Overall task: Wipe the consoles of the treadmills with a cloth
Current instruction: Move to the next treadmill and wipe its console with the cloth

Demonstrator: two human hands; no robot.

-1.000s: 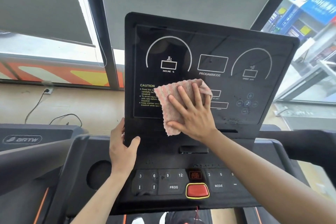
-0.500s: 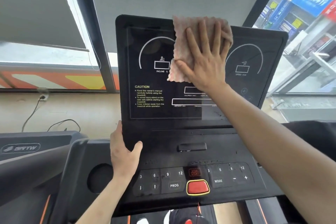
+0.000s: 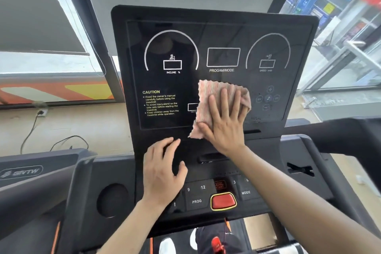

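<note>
A black treadmill console (image 3: 165,47) fills the middle of the view, its upright display panel printed with two dials, PROGRAM/MODE and a CAUTION notice. My right hand (image 3: 224,123) presses a pinkish cloth (image 3: 208,97) flat against the lower middle of the display, fingers straight and spread. Below the display, my left hand (image 3: 162,169) rests on the dark band, its fingers relaxed and holding nothing. The hand hides the left keys of the button panel.
A red stop button (image 3: 223,201) sits on the button panel between PROG and MODE keys. A second treadmill console (image 3: 24,171) stands at the left, a dark handrail (image 3: 338,132) at the right. Window blinds, a wall socket and cables lie behind.
My right hand has swept the cloth from the display's top middle down to its lower middle. My left hand let go of the display's left edge and moved right, below the panel.
</note>
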